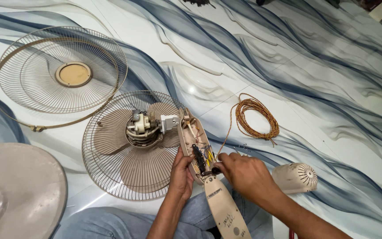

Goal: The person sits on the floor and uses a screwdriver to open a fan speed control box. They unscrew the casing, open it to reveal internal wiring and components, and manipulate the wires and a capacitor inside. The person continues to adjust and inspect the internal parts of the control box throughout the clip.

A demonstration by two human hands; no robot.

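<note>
We look down on a dismantled beige pedestal fan spread over a glossy floor [315, 79] patterned in white and blue swirls. Our left hand [181, 173] is wrapped around the left edge of the opened fan neck housing [194, 142], fingers curled closed on its rim, steadying it just above our lap. Our right hand [243, 173] is closed in a pinch at the housing's lower end, fingertips meeting on a small dark part [216, 170] among the yellow and red wires — we cannot tell exactly what that part is. The housing runs up to the bare motor [141, 129], which sits on the fan blades [143, 152] inside the rear wire guard [94, 170]. The front wire guard [63, 71] with its loose ring lies apart at upper left. A coil of orange cord [256, 118] lies right of the housing, the vented motor cover [295, 177] just beyond our right wrist, and the round base [18, 190] at lower left.
</note>
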